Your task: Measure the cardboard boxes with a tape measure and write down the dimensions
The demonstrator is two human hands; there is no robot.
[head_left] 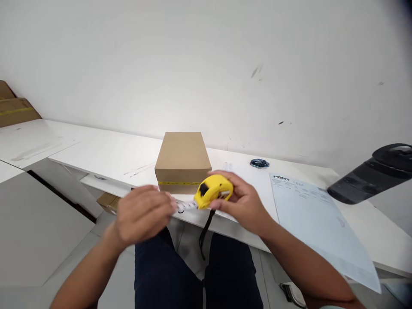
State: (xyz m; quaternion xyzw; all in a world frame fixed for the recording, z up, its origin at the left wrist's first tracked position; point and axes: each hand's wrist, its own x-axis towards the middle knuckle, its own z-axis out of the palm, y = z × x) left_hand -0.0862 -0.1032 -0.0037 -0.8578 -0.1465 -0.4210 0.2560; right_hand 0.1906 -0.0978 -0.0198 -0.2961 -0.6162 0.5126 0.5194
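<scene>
A yellow tape measure (216, 189) is gripped in my right hand (243, 201), with a black wrist strap (206, 234) dangling below it. From its mouth a short white length of blade (186, 206) runs leftward to my left hand (144, 213), whose fingers are pinched on the end of it. My left hand is slightly blurred, and its fingertips hide the blade's tip. Just behind both hands, a closed brown cardboard box (183, 154) with a yellow band around its side sits on the white desk (109, 148).
To the right lie a printed paper sheet (309, 214) overhanging the front edge and a small dark blue object (259, 163). A black bottle (370, 176) stands at far right. More cardboard boxes (17, 111) sit at far left. A white wall (193, 64) rises behind.
</scene>
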